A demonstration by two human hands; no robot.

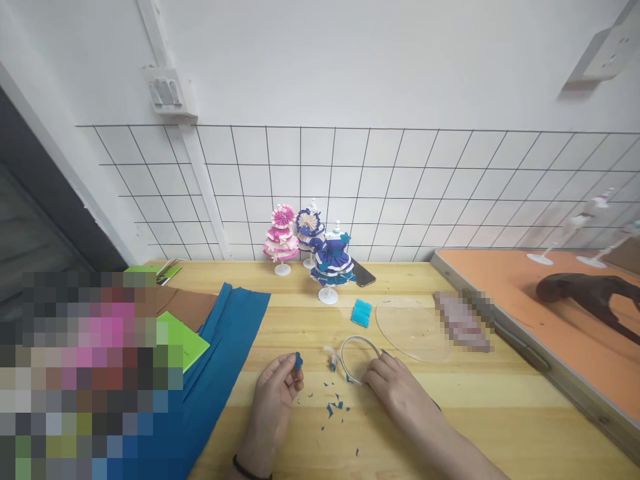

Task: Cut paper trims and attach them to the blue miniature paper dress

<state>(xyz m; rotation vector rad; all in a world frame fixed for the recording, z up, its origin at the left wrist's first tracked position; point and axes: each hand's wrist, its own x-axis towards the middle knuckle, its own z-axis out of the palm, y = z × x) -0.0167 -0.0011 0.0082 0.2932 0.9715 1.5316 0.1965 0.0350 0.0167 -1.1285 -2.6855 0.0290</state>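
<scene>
A small dark-blue cut piece [299,361], with a lobed edge, is pinched between the thumb and fingers of my left hand [277,383]. My right hand [397,390] rests low over the table with curled fingers at the right edge of a white ring [341,357]. Dark bits of something show beside and beneath that hand, mostly hidden; what its fingers grip I cannot make out. Between the hands lie several blue scraps [331,409]. A small clear item with a blue part [333,360] sits just left of the ring.
Three small dress stands, pink [281,245], blue-white [309,230] and blue [333,261], stand at the back by a phone [365,274]. A turquoise pad [361,313] and clear disc [407,327] lie ahead. Blue fabric [235,340] covers the left; an orange-topped surface [500,287] borders the right.
</scene>
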